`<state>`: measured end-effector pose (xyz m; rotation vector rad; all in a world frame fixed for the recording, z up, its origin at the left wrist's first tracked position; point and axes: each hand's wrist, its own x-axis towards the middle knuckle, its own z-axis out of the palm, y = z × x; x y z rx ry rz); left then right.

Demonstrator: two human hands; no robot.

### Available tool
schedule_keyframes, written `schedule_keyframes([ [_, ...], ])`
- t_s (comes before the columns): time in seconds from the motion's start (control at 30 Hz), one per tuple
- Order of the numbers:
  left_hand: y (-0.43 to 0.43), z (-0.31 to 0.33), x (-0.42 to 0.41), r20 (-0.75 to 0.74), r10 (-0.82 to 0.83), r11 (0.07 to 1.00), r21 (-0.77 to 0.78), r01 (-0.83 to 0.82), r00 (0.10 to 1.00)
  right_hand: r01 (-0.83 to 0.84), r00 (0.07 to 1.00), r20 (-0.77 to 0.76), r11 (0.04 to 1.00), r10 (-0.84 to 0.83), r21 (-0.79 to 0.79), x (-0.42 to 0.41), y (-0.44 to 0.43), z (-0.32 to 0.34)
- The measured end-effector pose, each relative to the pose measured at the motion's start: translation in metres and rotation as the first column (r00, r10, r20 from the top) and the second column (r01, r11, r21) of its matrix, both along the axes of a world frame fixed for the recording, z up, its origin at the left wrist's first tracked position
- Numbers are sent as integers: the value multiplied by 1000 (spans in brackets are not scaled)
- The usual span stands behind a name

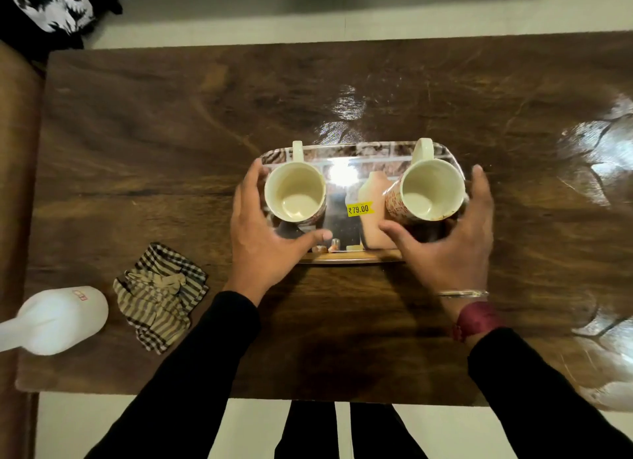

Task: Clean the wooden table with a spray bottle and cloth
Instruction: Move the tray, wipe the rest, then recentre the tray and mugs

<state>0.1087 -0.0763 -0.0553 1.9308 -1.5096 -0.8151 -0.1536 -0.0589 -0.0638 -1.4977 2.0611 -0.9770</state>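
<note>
Black sleeves reach up from the bottom edge toward a steel tray that sits mid-way across the wooden worktop. Far left of the tray, at the worktop's near-left corner, a white spray bottle lies on its side. A crumpled striped cloth rests between the bottle and the tray, touching neither. The left hand covers the tray's left end, thumb laid across the near part of the tray and fingers running up the outside edge beside the left mug. A yellow price sticker marks the tray's middle, and the right mug stands toward the right end. The right hand, slightly blurred, mirrors the left at the tray's right end. On both hands the undersides are hidden, so I cannot tell whether the fingers have closed on the rim or only rest against it. The step looks like clearing the tray away so the wood can be sprayed and wiped. To do it well, both rims should be gripped firmly before lifting and the tray raised level and slowly, since two tall mugs on slick steel could slide or tip. It should go well away from the bottle and cloth.
</note>
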Motion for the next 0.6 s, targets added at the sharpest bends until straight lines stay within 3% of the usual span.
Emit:
schedule_keyframes([
  [0.07,10,-2,19,-82,17,1000,5,-17,996,24,1000,-2,990,-24,-136,-17,6,-3],
  [0.13,19,-8,38,-157,140,990,-10,-143,978,197,980,53,956,-189,-219,-42,1,-14],
  [0.2,16,-13,49,-47,305,952,-14,-306,951,378,925,63,922,-374,-80,-66,-13,-24],
  [0.23,12,-15,51,49,334,942,8,-335,941,374,928,-2,927,-374,28,-75,-20,-28],
  [0.3,3,-18,48,187,244,961,86,-263,952,234,971,-97,957,-220,172,-80,-31,-36],
  [0.4,-11,-21,35,275,148,975,122,-188,950,88,991,-118,968,-62,234,-66,-45,-41],
  [0.6,-14,-30,23,386,202,965,79,-251,900,202,973,-149,960,-175,196,-59,-45,-49],
])
